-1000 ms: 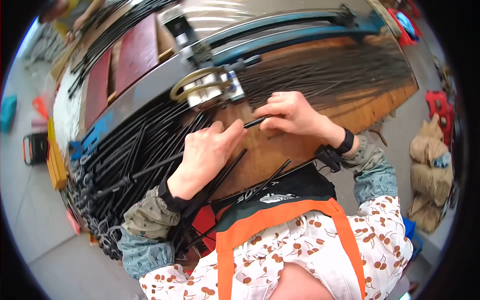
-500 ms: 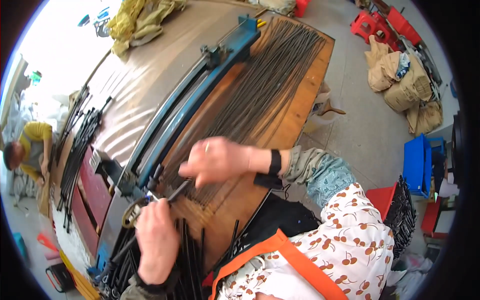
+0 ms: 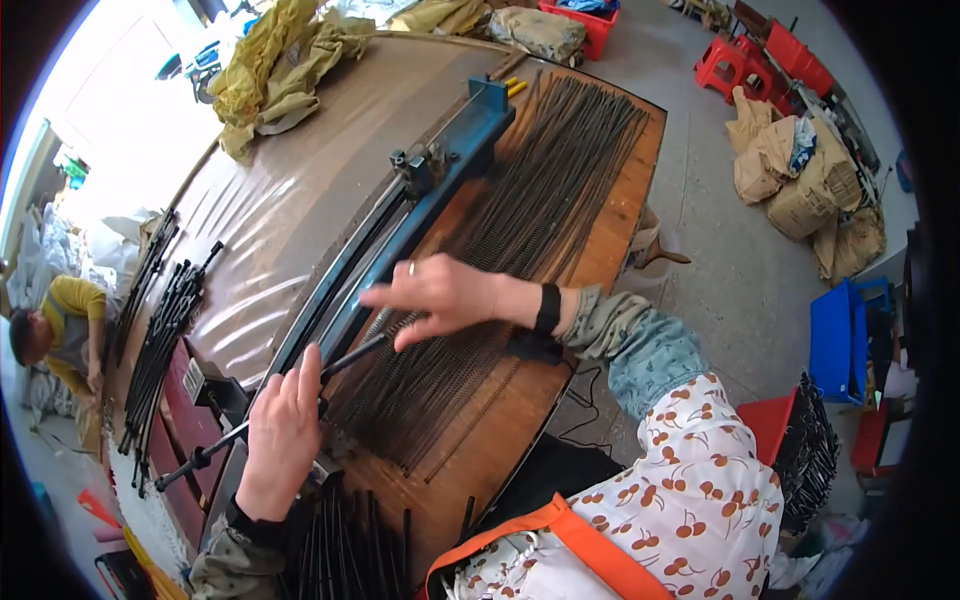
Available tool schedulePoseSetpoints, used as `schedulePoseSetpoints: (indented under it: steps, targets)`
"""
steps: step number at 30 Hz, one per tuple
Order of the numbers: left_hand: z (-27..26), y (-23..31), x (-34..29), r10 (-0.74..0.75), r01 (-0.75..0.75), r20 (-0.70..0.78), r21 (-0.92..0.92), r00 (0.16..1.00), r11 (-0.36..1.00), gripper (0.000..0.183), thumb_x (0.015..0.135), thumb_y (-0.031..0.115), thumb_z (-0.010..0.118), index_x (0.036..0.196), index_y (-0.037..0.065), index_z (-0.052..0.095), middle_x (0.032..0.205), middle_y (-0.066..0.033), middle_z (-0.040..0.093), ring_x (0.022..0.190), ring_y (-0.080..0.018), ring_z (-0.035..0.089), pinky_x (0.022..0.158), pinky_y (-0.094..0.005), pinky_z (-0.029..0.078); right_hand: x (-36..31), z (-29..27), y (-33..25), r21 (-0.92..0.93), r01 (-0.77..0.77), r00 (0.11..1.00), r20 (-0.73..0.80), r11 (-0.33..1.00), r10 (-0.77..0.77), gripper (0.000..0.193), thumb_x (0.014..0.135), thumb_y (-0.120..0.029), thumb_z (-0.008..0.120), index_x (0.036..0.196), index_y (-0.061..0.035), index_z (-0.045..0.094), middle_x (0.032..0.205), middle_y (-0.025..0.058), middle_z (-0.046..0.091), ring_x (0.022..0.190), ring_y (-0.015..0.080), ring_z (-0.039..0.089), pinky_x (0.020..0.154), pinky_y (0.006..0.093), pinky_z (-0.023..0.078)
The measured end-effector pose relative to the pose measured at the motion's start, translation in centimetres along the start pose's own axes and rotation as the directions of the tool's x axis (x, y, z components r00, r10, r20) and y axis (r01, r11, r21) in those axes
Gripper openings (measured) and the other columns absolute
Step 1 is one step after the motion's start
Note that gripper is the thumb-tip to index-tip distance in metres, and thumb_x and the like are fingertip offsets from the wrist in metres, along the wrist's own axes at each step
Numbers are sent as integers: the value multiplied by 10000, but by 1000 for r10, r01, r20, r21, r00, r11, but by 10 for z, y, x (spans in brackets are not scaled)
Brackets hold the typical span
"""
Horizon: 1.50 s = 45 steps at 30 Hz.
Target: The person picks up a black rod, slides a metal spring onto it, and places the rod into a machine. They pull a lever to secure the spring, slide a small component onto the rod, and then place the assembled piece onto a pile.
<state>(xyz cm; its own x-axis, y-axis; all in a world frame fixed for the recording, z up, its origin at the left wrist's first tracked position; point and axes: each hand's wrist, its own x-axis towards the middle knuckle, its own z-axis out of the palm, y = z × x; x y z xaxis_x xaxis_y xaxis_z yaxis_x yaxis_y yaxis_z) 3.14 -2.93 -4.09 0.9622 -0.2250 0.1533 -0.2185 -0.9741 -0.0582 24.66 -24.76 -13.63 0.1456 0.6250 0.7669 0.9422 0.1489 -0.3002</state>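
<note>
Right hand (image 3: 440, 295) now higher; one rod (image 3: 270, 410).

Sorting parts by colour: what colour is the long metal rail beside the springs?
Blue, seen clearly in the head view: the rail runs alongside the dark springs.

Counted two hands: left hand (image 3: 283, 430), right hand (image 3: 440, 295). One ring (image 3: 409, 268) on right hand, one black wristband (image 3: 546, 309). One black rod (image 3: 270, 415) under left hand. Coiled springs (image 3: 520, 230) on board were too many to count, dozens. One blue rail machine (image 3: 440, 190). One other person (image 3: 55, 330) at left edge. Black rod bundles (image 3: 160, 320): two on table, rods uncountable. Red stools (image 3: 745, 60): about three. One blue crate (image 3: 838, 340). Tan sacks (image 3: 800, 180): roughly four, overlapped.
</note>
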Motion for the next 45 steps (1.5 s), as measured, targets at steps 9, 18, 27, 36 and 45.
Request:
schedulePoseSetpoints:
  steps: [9, 18, 27, 36, 45]
  targets:
    - [-38, -4, -37, -64, 73, -43, 234, 997, 970, 436, 828, 34, 661, 1242, 170, 675, 791, -53, 502, 726, -250, 557, 609, -381, 466, 28, 49, -74, -127, -221, 974, -79, 967, 212, 592, 851, -197, 746, 1394, -63, 552, 738, 75, 642, 642, 266, 640, 585, 371, 535]
    - [-43, -12, -102, -214, 229, -125, 118, 969, 966, 554, 872, 65, 702, 1401, 194, 603, 783, -61, 450, 718, -231, 514, 632, -386, 439, 43, 85, -94, 202, 6, 983, -180, 979, 31, 503, 806, -181, 812, 1294, -142, 694, 713, 16, 602, 624, 145, 581, 540, 304, 478]
    - [-55, -38, -158, -320, 329, -232, 2, 919, 944, 474, 862, -71, 584, 1309, 82, 627, 906, -103, 586, 813, -293, 571, 744, -412, 490, 56, 107, -89, -102, 107, 976, -181, 989, -124, 488, 923, -318, 708, 1338, -70, 637, 675, 27, 509, 569, 139, 511, 484, 296, 418]
    - [-127, -89, -232, -529, 631, -512, 32, 677, 776, 278, 1028, 86, 595, 1286, -3, 651, 1150, -139, 720, 955, -134, 660, 866, -263, 501, 106, 147, -72, 428, -492, 863, 356, 758, 359, 189, 990, -159, 650, 1097, -8, 689, 844, 39, 710, 739, 78, 630, 669, 262, 512]
    - [-107, -68, -319, -659, 729, -454, -30, 599, 684, 295, 1006, 101, 622, 1295, 51, 651, 892, -169, 663, 704, -212, 584, 679, -324, 491, 162, 231, -102, 350, 42, 947, 284, 936, -148, 200, 864, -342, 754, 892, -149, 800, 770, 39, 706, 930, 197, 637, 981, 398, 392]
